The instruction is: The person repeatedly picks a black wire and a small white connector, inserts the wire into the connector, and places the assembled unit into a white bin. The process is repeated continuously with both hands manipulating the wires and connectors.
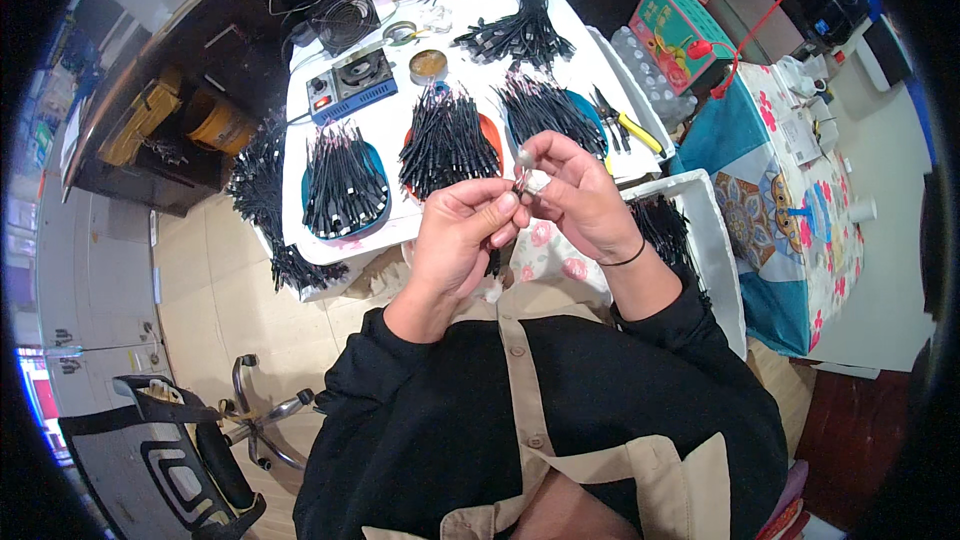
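My left hand [476, 225] pinches the end of a short black cable [519, 187] between thumb and fingers, and part of the cable hangs below it. Close beside it, my right hand [574, 191] has its thumb and index finger at the thin reddish wire ends; white wrapping covers its fingertips. Beyond the hands, bundles of black cables lie on a blue tray [308, 187], an orange tray [491, 136] and another blue tray [589, 111]. Their reddish wire ends point away from me. Whether the right fingers grip the wires is too small to tell.
On the white table [360, 246] stand a blue solder pot unit [352, 86], a round tin [428, 66] and a black fan [345, 19]. Yellow-handled pliers [637, 133] lie at the right. A foam box [720, 255] with cables stands beside me; a wheeled chair [180, 465] is at lower left.
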The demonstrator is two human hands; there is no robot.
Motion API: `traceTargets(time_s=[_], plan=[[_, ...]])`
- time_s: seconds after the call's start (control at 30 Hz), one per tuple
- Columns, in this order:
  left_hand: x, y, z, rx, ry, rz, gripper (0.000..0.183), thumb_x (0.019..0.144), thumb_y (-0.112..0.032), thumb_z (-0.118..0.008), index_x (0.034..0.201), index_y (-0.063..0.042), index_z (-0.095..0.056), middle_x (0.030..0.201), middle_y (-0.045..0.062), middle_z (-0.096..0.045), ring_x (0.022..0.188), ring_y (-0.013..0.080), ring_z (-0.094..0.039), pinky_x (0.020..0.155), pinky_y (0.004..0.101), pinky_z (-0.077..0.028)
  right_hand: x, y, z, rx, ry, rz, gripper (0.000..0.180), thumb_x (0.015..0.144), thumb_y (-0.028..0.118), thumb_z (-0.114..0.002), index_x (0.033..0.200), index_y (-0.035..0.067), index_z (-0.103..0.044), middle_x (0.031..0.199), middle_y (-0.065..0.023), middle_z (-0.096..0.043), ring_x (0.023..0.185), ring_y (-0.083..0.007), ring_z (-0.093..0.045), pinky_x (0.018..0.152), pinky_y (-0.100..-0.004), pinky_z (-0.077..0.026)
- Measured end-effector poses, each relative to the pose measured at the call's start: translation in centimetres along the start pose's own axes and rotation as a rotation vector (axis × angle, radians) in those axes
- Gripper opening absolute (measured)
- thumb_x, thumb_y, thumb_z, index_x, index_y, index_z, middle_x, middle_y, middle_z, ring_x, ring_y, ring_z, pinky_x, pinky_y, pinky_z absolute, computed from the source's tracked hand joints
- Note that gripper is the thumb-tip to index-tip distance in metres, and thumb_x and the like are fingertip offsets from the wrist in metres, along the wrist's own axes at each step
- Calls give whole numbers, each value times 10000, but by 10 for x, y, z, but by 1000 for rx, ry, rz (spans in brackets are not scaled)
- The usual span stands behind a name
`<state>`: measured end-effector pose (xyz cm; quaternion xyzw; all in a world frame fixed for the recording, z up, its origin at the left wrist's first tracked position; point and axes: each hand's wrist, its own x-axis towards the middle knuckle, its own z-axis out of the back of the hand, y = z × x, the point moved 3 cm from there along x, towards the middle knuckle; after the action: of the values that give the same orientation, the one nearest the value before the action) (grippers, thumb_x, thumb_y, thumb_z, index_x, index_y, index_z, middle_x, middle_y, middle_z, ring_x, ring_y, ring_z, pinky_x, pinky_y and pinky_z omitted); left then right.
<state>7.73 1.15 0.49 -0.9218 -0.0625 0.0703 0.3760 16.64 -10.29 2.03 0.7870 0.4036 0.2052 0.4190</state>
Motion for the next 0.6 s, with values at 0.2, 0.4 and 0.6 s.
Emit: traceTargets(time_s=[0.2,0.4,0.6], plan=[[2,3,2,384,37,-43,161,895,-24,-594,1012,64,-659,790,82,-670,593,66,-491,535,185,-389,7,4,22,52,169,-267,205,871,135,-619,1002,-10,-557,844,-72,-622,713,-128,-622,537,-159,-404],[5,4,9,515,-42,-184,123,893,-34,-610,962,50,-668,725,40,-644,643,76,-577,575,199,-452,13,-24,30,448,229,-435,174,907,112,-582,1021,-14,-544,864,-64,-593,707,-87,-535,565,-187,-404],[19,1,27,345,-140,-144,125,906,-39,-598,985,35,-659,765,66,-643,589,36,-500,505,157,-352,147,44,147,-790,-200,100,173,875,177,-617,939,20,-650,759,3,-624,653,-81,-555,584,-234,-451]])
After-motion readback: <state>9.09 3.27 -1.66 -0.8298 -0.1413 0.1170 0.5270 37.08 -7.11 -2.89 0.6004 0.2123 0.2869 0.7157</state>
